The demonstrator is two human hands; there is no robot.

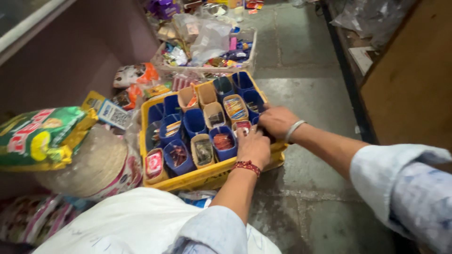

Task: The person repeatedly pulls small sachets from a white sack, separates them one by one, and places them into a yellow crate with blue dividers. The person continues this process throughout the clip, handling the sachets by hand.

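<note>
Both hands point(263, 136), grip unclear, inside yellow crate point(188, 178) of packet-filled blue and tan cups point(195, 123).

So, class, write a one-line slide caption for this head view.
Both hands, left and right, reach into a yellow crate of small blue and tan tubs.

L hand point(254, 146) palm down, R hand point(278, 121) beside, fingers curled
</note>
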